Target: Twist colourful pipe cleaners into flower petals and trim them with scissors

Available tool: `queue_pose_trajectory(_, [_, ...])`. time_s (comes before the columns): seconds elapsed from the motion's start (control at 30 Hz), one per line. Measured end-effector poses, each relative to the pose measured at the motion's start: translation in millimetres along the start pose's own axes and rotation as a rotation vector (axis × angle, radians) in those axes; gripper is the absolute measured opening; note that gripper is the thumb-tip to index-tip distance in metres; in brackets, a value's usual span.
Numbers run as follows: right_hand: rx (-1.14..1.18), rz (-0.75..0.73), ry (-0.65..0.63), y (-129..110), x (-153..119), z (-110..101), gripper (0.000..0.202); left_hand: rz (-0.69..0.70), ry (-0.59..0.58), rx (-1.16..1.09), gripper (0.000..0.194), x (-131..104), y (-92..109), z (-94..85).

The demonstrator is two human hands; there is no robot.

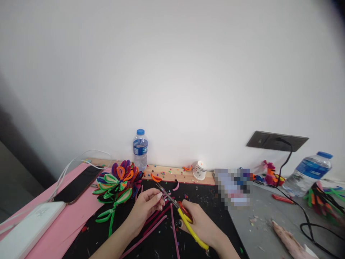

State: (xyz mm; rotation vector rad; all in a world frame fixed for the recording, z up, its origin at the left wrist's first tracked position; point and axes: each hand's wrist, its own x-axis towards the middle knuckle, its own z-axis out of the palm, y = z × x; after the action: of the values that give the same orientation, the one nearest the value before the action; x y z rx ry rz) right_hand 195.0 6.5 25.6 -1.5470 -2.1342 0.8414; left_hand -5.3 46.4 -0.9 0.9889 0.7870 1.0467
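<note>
My left hand (151, 205) is pinched closed just left of the blades; a small pink piece shows near its fingertips. My right hand (198, 219) is wrapped round the yellow-handled scissors (192, 230), whose blades point up and left toward my left fingertips. Pink fuzzy stems (174, 230) lie on the black mat (212, 219) beneath and between the hands. Darker red stems lie beside my left hand. Left of that hand is a flower (121, 180) of multicoloured fuzzy petals with a green stem and leaves.
Against the wall stand a water bottle (140, 149) and a white paper cup (199, 170). A phone (78, 184) and a white power bank (33, 230) lie left on pink paper. Right are another bottle (309, 172), a black cable (304, 212), a red tool (283, 198) and bundled stems (320, 201).
</note>
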Motion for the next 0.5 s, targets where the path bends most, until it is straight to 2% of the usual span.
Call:
queue_pose_trajectory(0.1, [0.029,-0.001,0.01,0.6,0.5,0.6,0.012,0.106,0.012,0.232,0.02,0.2,-0.2,0.7])
queue_pose_trajectory(0.2, [0.036,0.005,0.007,-0.9,0.3,-0.3,0.012,0.179,0.03,0.347,0.02,-0.6,-0.2,1.5])
queue_pose_trajectory(0.37, [-0.002,0.026,0.007,-1.8,-0.3,0.2,0.015,0.2,0.116,0.335,0.017,-0.2,1.1,0.7])
queue_pose_trajectory(0.5, [-0.036,0.024,0.023,-0.5,0.0,2.0,0.018,0.194,0.138,0.305,0.015,0.8,0.6,-1.2])
